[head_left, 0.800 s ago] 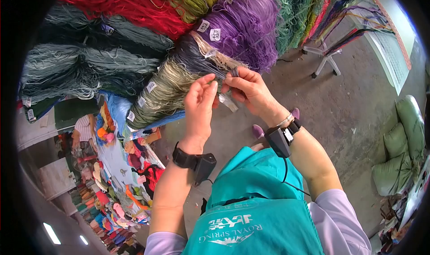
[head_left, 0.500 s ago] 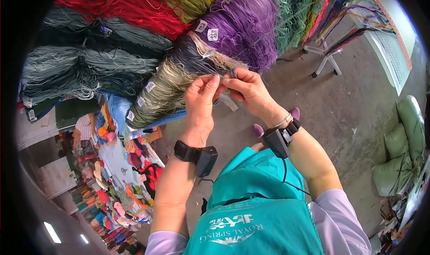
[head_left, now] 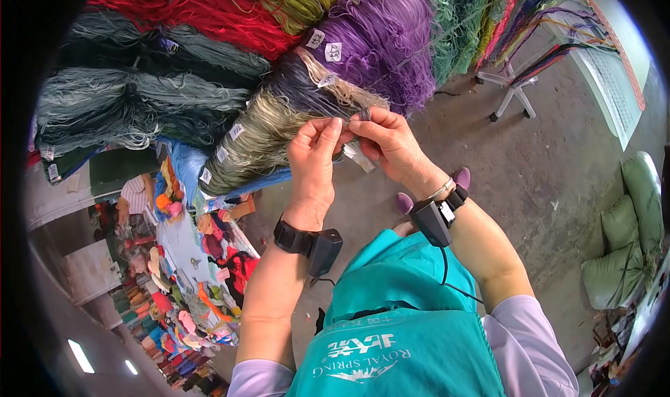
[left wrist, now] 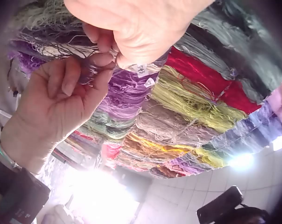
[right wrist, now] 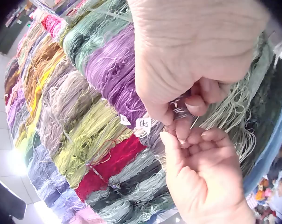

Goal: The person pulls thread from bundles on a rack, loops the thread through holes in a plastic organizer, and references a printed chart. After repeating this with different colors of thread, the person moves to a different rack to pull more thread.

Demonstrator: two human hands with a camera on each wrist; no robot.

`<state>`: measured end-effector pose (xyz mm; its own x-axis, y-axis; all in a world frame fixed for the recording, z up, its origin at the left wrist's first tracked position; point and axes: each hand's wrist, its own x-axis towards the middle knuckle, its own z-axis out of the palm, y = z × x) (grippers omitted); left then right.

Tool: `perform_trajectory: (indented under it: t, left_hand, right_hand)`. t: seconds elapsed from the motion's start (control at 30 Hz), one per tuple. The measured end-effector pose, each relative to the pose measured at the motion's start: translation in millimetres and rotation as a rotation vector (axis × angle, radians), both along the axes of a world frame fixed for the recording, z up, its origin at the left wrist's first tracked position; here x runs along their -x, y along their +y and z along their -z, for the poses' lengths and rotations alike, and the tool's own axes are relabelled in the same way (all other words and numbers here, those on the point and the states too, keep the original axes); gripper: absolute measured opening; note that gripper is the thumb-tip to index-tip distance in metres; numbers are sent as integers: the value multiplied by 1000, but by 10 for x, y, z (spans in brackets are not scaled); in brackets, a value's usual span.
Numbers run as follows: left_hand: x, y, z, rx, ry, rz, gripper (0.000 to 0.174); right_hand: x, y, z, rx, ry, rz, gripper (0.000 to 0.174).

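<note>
My right hand point(head_left: 394, 146) pinches a small bunch of dark grey-purple thread point(right wrist: 180, 109), part of it wrapped about the fingers. Close against it, my left hand point(head_left: 312, 163) has thumb and forefinger together at the thread, their tips meeting the right fingertips. The exact strand between the left fingertips is hidden. Just beyond both hands hangs a grey thread hank point(head_left: 296, 86) with a beige hank point(head_left: 335, 83) over it. A pale greenish hank point(head_left: 251, 139) lies left of the left hand, and a purple hank point(head_left: 380, 41) beyond the right.
Red hanks point(head_left: 202, 20), dark grey-green hanks point(head_left: 139, 104) and green hanks point(head_left: 460, 20) fill the rack, several with numbered paper tags. A wheeled stand point(head_left: 509, 90) is at the far right. Stuffed green sacks point(head_left: 621, 250) lie on the floor point(head_left: 530, 181). Another person point(head_left: 134, 195) is at left.
My left hand has moved in to the right hand, its thumb and fingertips closing together at the thread. The right hand has stayed nearly in place, still holding the thread.
</note>
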<state>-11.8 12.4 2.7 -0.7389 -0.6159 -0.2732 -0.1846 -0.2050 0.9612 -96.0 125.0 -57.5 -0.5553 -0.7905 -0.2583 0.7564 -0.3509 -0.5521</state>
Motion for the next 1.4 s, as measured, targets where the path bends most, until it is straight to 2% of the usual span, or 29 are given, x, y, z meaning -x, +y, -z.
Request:
perform_trajectory:
  t: [0.27,0.37,0.57,0.77,0.87,0.97,1.03,1.1,1.17,1.23,1.3,1.33,1.37,1.4]
  left_hand:
    - [2,26,-10,37,-12,-29,14]
    - [-16,3,16,56,-6,6,13]
    - [-50,3,42,176,1,-21,11]
    - [-153,-245,97,960,-154,82,10]
    - [-157,-89,-292,1229,-283,174,23]
    - [76,-250,-464,1855,-15,145,45]
    - [186,-361,-454,1850,-275,315,59]
    - [210,-414,-381,1906,-351,320,61]
    - [210,-445,-366,1914,-345,326,62]
    - [206,-451,-358,1922,-339,318,62]
    - [208,-454,-352,1925,-336,305,62]
    - [215,-457,-346,1929,-336,298,62]
    - [220,-452,-343,1930,-337,292,62]
    - [221,-442,-337,1931,-338,288,62]
  right_hand:
    - [-18,-22,0,9,-94,12,4]
    - [-10,-22,-15,10,-62,17,8]
    - [14,-34,-60,-24,-177,19,5]
    - [42,-32,-18,106,-160,27,7]
    - [60,1,59,159,-117,-51,8]
    - [28,-42,117,121,-45,-34,10]
    - [23,-35,124,53,62,-37,10]
    - [44,38,156,-66,211,-56,11]
    - [139,320,272,-246,398,-87,12]
    - [218,772,728,-410,658,-33,13]
    - [310,1523,1063,-666,170,-55,10]
    - [332,2064,1434,-886,413,-92,9]
    - [308,2714,1759,-1009,210,-27,10]
    - [229,3544,2136,-1168,201,-1,9]
